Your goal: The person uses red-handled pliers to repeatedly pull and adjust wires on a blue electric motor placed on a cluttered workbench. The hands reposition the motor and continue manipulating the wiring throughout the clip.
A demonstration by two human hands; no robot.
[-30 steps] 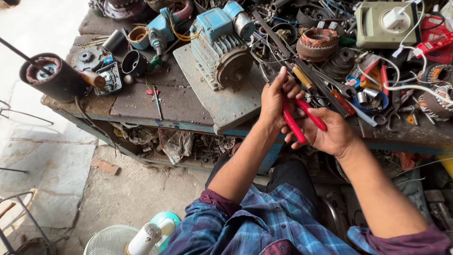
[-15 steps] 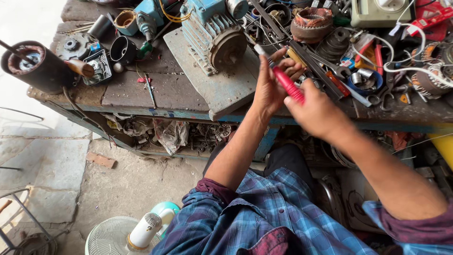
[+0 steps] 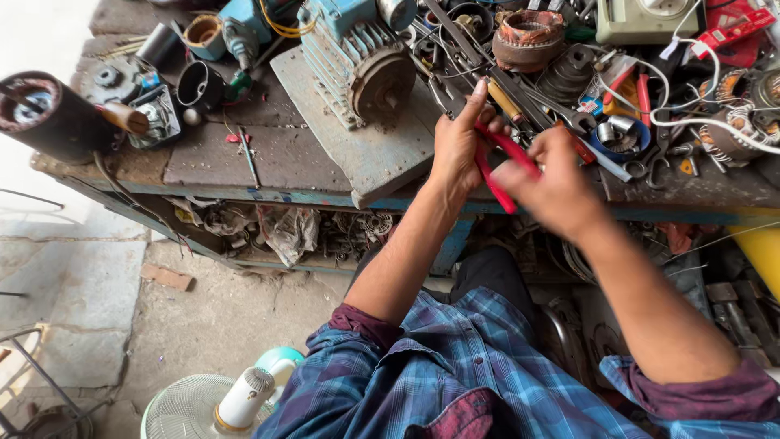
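Note:
Red-handled pliers (image 3: 493, 167) sit between both my hands at the front edge of a cluttered workbench (image 3: 268, 158). My right hand (image 3: 552, 183) grips the red handles. My left hand (image 3: 459, 146) is closed around the front part of the pliers, its index finger stretched up toward the tools on the bench. What the jaws hold is hidden by my fingers. A blue electric motor (image 3: 357, 57) stands on a grey plate just left of my left hand.
A copper-wound stator (image 3: 528, 36), wrenches, white wires (image 3: 715, 122) and small parts crowd the right of the bench. A dark cylinder (image 3: 45, 114) sits at the left corner. A white fan (image 3: 219, 402) stands on the floor below, and scrap fills the shelf under the bench.
The view has shifted, so the bench now sits higher in the frame. Both hands have stayed together on the pliers, with the right hand turning over the handles.

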